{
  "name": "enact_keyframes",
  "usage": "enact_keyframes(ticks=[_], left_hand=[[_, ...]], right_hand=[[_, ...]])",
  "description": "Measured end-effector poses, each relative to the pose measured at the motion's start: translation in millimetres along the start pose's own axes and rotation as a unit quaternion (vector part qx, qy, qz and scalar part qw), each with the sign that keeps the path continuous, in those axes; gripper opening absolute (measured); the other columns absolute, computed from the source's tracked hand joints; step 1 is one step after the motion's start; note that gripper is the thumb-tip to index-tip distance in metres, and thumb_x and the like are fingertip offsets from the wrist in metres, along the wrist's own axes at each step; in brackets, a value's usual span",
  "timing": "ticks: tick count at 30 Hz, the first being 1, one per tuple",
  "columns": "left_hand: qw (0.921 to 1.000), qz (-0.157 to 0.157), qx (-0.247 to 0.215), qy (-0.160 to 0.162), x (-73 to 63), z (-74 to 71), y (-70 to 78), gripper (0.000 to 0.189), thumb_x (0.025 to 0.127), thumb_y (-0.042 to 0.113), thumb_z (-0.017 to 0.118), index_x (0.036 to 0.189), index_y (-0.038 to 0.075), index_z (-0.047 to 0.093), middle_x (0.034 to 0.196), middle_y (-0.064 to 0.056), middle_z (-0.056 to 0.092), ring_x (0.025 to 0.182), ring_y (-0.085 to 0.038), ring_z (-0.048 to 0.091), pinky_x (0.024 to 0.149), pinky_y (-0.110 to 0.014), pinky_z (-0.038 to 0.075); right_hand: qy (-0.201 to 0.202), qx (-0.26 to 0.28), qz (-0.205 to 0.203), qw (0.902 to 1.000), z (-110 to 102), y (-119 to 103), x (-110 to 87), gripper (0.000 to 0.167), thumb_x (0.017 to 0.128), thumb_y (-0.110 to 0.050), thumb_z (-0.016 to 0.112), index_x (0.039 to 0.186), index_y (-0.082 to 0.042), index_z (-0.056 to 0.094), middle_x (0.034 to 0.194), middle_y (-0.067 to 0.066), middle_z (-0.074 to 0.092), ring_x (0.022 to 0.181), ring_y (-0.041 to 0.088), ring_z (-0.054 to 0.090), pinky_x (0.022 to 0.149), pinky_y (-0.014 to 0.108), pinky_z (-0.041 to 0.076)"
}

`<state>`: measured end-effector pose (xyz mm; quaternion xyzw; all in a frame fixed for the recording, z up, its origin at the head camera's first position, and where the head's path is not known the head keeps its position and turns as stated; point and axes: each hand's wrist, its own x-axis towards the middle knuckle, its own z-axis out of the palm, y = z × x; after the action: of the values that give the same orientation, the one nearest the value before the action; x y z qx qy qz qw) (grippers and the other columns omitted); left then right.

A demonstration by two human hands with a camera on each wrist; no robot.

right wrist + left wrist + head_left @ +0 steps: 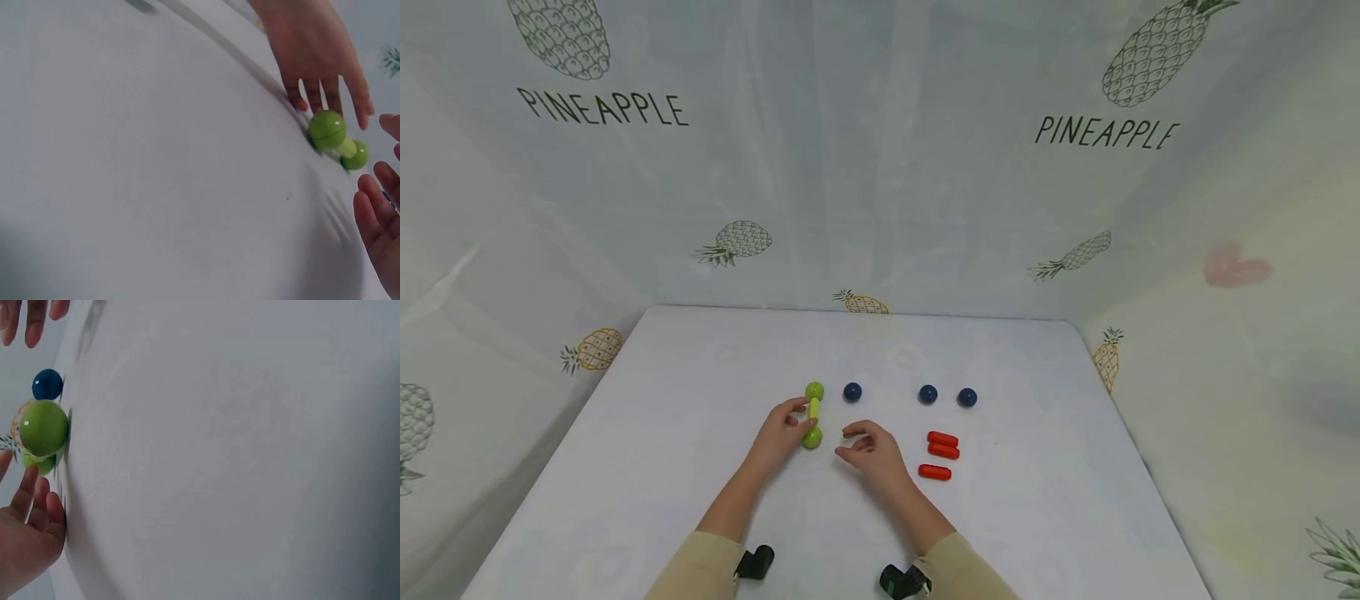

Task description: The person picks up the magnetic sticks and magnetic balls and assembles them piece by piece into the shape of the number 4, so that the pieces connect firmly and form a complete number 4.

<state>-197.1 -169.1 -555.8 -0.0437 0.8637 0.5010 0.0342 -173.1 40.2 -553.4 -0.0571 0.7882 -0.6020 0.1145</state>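
Two green balls joined by a yellow-green bar form a small toy dumbbell (814, 408), lying lengthwise away from me on the white table. My left hand (780, 437) is at its left side, with the thumb over the bar and the fingertips near the far ball. In the right wrist view, the left fingers (315, 94) hang fairly straight beside the near green ball (327, 130). To the right of the dumbbell, apart from it, my right hand (874, 457) hovers with loosely bent fingers and nothing between them.
A dark blue ball (852, 392) sits right of the dumbbell's far end. Farther right are two more blue balls (928, 394). Three red bars (935, 472) lie right of my right hand. A pineapple-print cloth (880, 167) hangs behind the white table (1037, 500).
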Motion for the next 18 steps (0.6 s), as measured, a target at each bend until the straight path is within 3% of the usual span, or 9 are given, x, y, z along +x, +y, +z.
enact_keyframes(ticks=[6, 13, 18], left_hand=[[0.9999, 0.004, 0.007, 0.007, -10.0, 5.8, -0.1, 0.050, 0.088, 0.021, 0.073, 0.134, 0.008, 0.057, 0.122, -0.011, 0.057, 0.099, -0.023, 0.049, 0.081, -0.038, 0.041], [0.9990, -0.046, -0.002, 0.001, -23.0, 6.6, 0.6, 0.055, 0.087, 0.031, 0.074, 0.136, 0.014, 0.055, 0.122, -0.007, 0.056, 0.100, -0.023, 0.047, 0.079, -0.037, 0.041], [0.9990, -0.045, -0.004, 0.003, -27.9, 7.5, 0.9, 0.051, 0.086, 0.025, 0.074, 0.133, 0.013, 0.057, 0.117, -0.007, 0.058, 0.095, -0.022, 0.047, 0.075, -0.035, 0.041]], right_hand=[[0.004, -0.009, 0.008, 0.9999, -14, -2, -8.8, 0.031, 0.085, -0.021, 0.078, 0.112, -0.011, 0.066, 0.107, 0.003, 0.065, 0.087, 0.018, 0.058, 0.070, 0.027, 0.051], [0.022, -0.001, 0.011, 0.9997, -32, -5, -18.5, 0.033, 0.085, -0.020, 0.077, 0.114, -0.008, 0.066, 0.109, 0.005, 0.065, 0.086, 0.019, 0.060, 0.069, 0.026, 0.053], [0.037, 0.007, -0.001, 0.9993, -45, -6, -23.4, 0.035, 0.085, -0.019, 0.077, 0.115, -0.005, 0.065, 0.110, 0.010, 0.065, 0.087, 0.020, 0.060, 0.069, 0.024, 0.052]])
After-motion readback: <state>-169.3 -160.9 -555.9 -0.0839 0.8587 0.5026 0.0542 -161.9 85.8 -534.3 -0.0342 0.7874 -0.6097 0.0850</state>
